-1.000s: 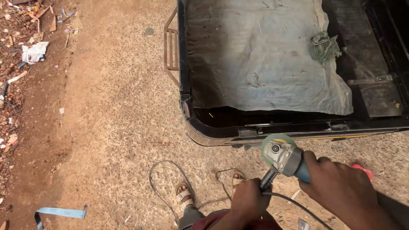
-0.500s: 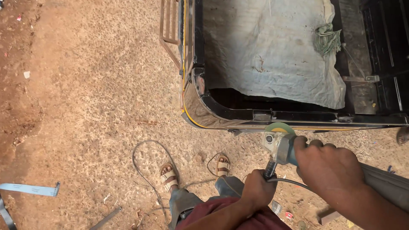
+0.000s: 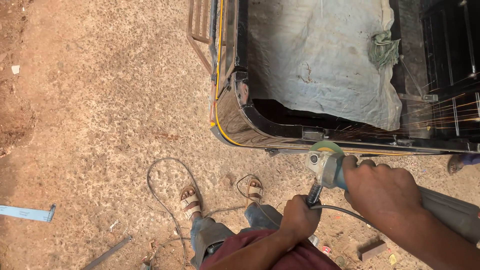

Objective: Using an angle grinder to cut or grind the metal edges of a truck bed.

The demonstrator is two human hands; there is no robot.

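Two hands are gripping one grinder (image 3: pixel 327 162) against the near edge of the black frame (image 3: pixel 280 131), and sparks (image 3: pixel 450 112) are spraying far and right across its inside. Those sparks are landing near the grey sheet (image 3: pixel 320 55) and the green rag (image 3: pixel 385 47), so either could scorch or smoulder, I judge. The cable (image 3: pixel 165 192) is looping on the ground around the sandalled feet (image 3: pixel 192 200), risking a trip or a snag that jerks the disc. Bare toes are sitting close to falling grit. The right hand (image 3: pixel 382 192) is wrapping fully closed around the grinder body. The left hand (image 3: pixel 300 217) is closing tight on the side handle (image 3: pixel 314 192).
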